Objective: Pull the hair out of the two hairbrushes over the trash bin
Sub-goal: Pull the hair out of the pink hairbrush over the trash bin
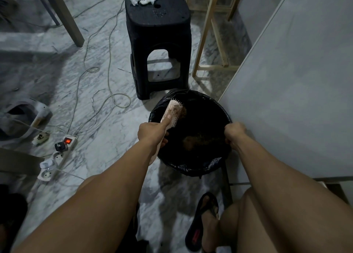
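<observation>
My left hand (pixel 152 131) grips the brush (pixel 172 112), thumb along its back, over the bin (pixel 191 168). My right hand (pixel 235 133) is curled at the bin's rim; whether it holds anything, I cannot tell

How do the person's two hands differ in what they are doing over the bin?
The left hand grips a pale hairbrush by its handle, thumb lying along its back; the right hand holds no brush and has its fingers curled at the rim of the trash bin. The left hand is at the bin's left edge, the right hand at its right edge. Both are level with each other above the black-lined bin.
</observation>
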Tool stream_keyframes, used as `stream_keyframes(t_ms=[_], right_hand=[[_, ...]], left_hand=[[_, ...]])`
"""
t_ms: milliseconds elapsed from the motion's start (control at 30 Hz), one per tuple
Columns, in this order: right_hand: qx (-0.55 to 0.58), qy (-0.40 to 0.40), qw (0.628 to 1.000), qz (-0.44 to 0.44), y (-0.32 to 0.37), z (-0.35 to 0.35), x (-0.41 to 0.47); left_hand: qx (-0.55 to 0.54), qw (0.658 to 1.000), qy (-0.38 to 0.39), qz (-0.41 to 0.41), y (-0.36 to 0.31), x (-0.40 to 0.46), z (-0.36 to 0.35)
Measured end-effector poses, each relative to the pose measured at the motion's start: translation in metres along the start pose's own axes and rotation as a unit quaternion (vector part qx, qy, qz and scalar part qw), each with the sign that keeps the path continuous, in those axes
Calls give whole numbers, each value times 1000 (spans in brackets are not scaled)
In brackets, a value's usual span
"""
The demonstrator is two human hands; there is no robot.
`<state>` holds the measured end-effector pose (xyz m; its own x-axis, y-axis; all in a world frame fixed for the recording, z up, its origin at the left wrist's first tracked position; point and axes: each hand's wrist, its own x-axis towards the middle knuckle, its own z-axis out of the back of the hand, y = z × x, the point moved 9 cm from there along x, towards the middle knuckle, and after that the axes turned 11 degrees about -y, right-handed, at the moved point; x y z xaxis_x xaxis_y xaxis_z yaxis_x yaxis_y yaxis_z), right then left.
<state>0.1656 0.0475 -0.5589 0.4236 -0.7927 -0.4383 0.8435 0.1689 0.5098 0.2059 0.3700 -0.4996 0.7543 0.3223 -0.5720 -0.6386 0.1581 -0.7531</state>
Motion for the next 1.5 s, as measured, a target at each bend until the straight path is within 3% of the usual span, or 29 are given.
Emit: stream_keyframes(t_ms=[100,267,400,567,1000,1300,1500], right_hand=[[-69,32,994,81,14,-12,-11],[-20,115,972,206,54,-22,-63],[133,158,960,189,73,-27,-82],[84,125,956,252,74,-28,-85],[70,-63,986,135,51,15,-42],[76,-125,988,49,21,33,-10],[49,-113,992,31,6,17,9]], left_hand=[[9,1000,17,7,1,-3,-6],[52,996,71,14,9,-6,-19],[69,994,85,-5,8,-9,-25],[72,993,89,-10,7,-11,-27],[70,997,10,-14,5,3,-8],[42,999,-9,-3,3,7,0],[34,999,-9,14,3,4,-1]])
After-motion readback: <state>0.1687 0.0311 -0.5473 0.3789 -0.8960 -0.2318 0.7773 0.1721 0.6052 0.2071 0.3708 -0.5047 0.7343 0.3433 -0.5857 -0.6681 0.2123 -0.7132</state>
